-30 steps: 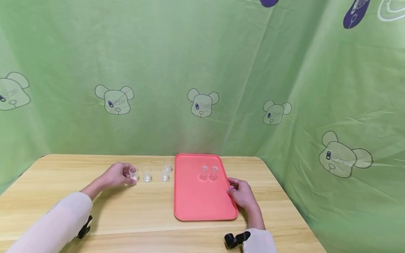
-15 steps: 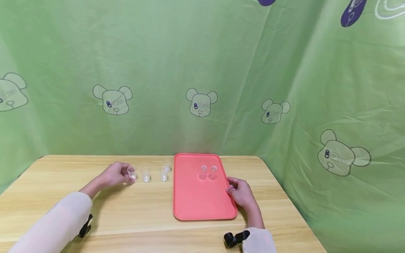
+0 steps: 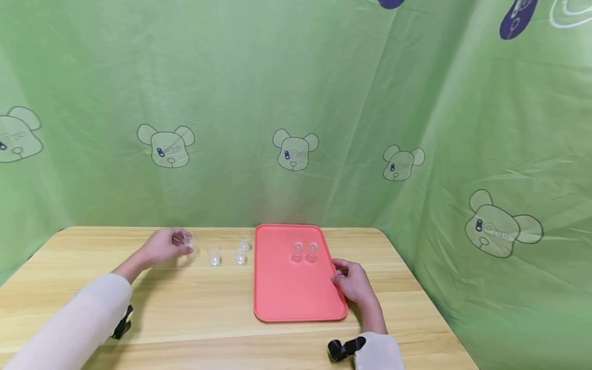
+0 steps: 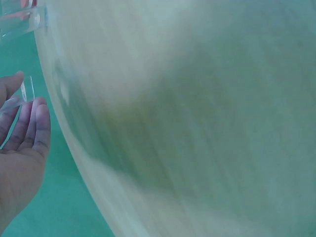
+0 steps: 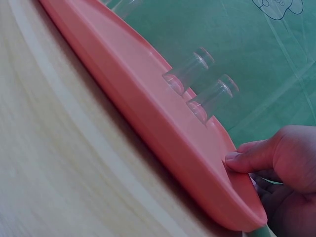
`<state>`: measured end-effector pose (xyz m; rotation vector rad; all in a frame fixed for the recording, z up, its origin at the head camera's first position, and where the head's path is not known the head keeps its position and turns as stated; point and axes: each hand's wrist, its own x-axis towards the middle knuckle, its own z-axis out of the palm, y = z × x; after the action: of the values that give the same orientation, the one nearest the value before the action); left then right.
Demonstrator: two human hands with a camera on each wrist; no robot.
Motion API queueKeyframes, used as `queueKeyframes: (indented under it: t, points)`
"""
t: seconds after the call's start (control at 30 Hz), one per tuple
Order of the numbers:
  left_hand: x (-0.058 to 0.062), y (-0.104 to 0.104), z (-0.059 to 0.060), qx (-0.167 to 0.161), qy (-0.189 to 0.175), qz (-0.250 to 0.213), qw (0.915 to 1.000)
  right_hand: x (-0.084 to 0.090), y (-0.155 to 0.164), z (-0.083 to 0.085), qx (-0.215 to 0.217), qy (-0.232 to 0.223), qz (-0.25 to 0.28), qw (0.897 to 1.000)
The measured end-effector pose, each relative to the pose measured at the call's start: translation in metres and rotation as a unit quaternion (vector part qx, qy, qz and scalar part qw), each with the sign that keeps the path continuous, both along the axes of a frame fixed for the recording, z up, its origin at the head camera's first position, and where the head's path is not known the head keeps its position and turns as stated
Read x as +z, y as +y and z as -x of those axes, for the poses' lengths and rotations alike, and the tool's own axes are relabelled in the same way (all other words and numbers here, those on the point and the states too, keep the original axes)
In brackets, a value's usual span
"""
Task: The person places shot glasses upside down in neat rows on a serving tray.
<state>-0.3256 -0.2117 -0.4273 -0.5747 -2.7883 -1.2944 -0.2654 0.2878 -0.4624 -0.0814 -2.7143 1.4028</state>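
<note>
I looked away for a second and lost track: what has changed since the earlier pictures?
The left hand has lifted the small clear cup it grips off the table, up and slightly away from the person. The three other cups on the table, the two on the pink tray, and the right hand holding the tray's edge stayed put.

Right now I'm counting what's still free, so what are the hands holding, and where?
The left hand pinches a small clear cup by its sides. The right hand grips the pink tray at its right edge.
</note>
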Motion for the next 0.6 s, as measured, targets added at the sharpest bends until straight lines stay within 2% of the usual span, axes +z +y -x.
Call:
queueKeyframes:
  t: [0.2, 0.6]
  points:
    - [0.01, 0.0, 0.006, 0.001, 0.001, -0.005, 1.0, 0.0, 0.0, 0.0, -0.001, -0.003, -0.001, 1.0]
    - [0.035, 0.016, 0.019, 0.002, 0.011, 0.024, 0.9997, -0.001, 0.0, 0.002, -0.001, -0.009, 0.006, 1.0]
